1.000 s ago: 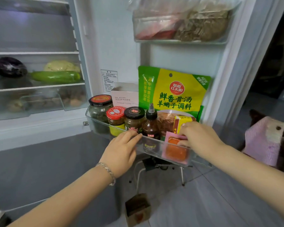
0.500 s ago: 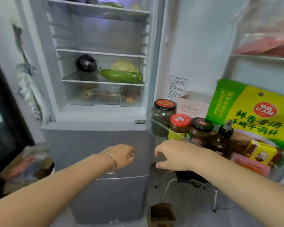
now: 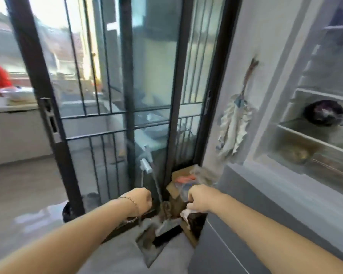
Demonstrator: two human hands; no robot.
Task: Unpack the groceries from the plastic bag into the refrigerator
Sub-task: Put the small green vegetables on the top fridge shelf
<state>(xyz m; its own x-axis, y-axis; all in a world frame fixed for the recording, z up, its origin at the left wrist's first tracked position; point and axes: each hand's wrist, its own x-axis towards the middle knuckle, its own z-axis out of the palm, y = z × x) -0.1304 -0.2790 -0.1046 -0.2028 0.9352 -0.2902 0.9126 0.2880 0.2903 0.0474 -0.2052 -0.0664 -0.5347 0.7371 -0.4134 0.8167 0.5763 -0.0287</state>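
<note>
The crumpled, clear plastic bag [image 3: 188, 185] lies low beside the refrigerator [image 3: 265, 194]. The right hand [image 3: 201, 198] seems to pinch its pale edge; the left hand [image 3: 142, 199] is curled, holding nothing.

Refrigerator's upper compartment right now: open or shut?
Open. The refrigerator shows exposed shelves at the right edge of the view, with a dark eggplant on one.

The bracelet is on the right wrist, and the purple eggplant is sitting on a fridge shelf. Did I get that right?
Almost. The bracelet is on the left wrist, not the right one; the head view shows it. The rest is right: the purple eggplant is sitting on a fridge shelf.
</note>
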